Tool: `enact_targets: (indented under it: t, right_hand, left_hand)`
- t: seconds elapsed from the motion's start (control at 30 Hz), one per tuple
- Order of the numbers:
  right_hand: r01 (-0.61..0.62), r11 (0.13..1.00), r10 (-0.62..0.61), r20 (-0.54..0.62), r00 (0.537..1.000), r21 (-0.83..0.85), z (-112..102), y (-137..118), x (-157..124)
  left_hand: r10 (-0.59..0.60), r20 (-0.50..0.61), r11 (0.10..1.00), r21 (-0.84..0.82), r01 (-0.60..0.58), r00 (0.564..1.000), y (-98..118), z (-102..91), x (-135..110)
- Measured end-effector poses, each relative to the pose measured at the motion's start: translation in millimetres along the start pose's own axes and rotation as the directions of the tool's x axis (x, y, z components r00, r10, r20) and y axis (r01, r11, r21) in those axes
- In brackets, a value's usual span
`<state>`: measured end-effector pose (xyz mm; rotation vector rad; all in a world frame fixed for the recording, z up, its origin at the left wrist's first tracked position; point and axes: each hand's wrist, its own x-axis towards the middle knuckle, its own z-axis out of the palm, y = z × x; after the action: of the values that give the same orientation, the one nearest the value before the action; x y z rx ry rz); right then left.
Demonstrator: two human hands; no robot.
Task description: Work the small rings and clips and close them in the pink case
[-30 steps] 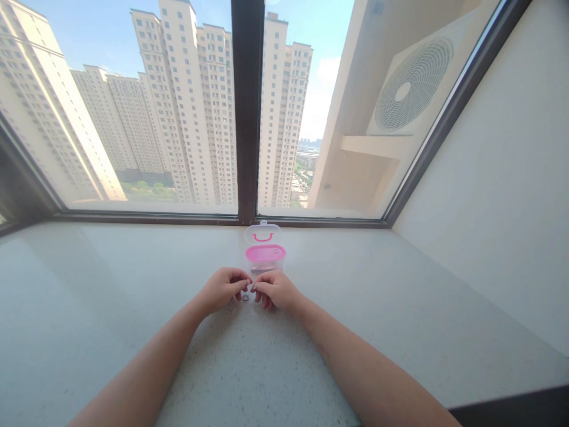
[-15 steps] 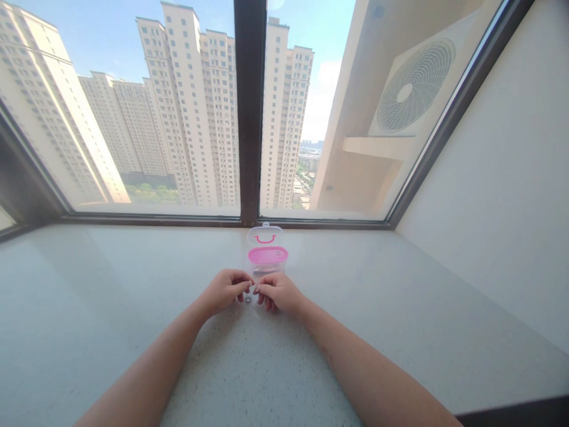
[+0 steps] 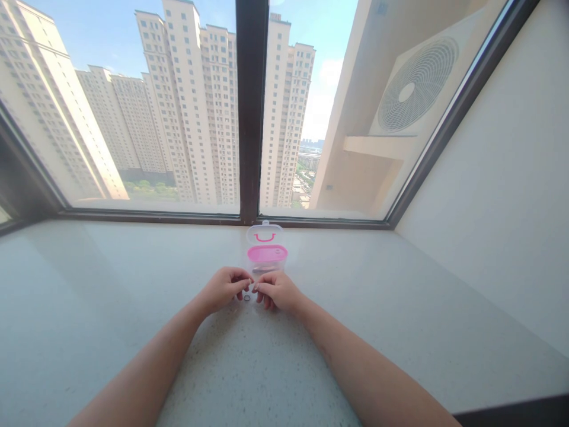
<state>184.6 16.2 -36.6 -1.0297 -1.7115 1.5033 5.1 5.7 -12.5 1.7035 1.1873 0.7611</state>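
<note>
My left hand (image 3: 223,287) and my right hand (image 3: 276,290) rest on a pale stone windowsill (image 3: 133,308), fingertips meeting in a pinch. What they pinch is too small to make out. A small dark ring (image 3: 246,298) lies on the sill just below the fingertips. Right behind the hands stands a small clear plastic box (image 3: 265,254) with a pink tray inside and its lid raised, showing a pink handle.
A large window (image 3: 178,107) with a dark centre post (image 3: 251,107) runs along the back of the sill. A white wall (image 3: 502,178) closes the right side. A dark edge (image 3: 511,412) marks the sill's near right end.
The hands stay pinched together in the same spot. Only the camera view has shifted slightly.
</note>
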Motion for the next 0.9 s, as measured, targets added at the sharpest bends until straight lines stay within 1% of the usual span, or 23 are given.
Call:
enact_targets:
  t: [0.9]
  right_hand:
    - [-0.020, 1.000, 0.020, 0.000, 1.000, 0.001, -1.2, 0.7, 0.7]
  left_hand:
    - [0.004, -0.005, 0.999, 0.039, -0.004, 1.000, 3.1, -0.2, -2.2]
